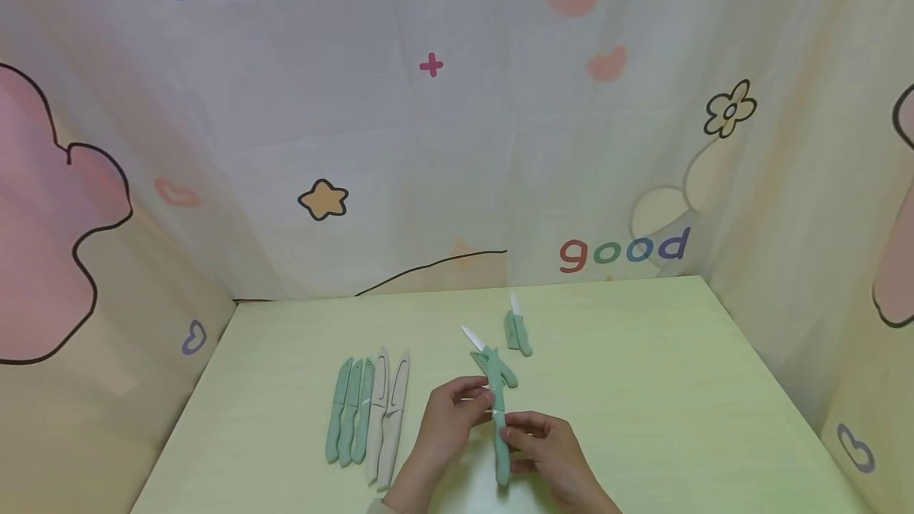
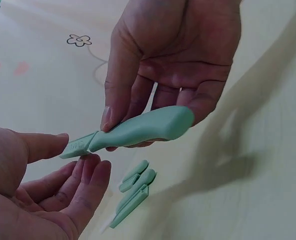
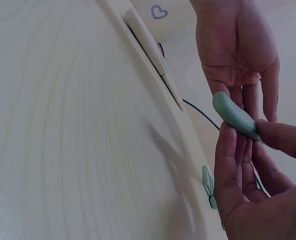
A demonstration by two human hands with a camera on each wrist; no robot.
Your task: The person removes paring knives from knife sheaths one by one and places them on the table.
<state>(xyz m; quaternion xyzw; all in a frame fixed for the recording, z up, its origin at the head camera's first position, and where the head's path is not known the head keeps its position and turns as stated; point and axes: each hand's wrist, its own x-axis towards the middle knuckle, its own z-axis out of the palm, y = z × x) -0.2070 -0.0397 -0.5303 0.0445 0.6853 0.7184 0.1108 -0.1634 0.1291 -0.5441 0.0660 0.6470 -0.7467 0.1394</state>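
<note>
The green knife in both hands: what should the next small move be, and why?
Probably press the sheath and handle gently together to seat them: the left hand pinches the sheath, the right hand holds the handle, the two lie in line, and a seam shows where they meet.

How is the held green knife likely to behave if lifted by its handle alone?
The held green knife will probably stay stiff: its handle and sheath look solid and run nearly in line. The sheath might slip off, since a seam divides it from the handle. That handle looks smooth, so it could twist in a light pinch.
</note>
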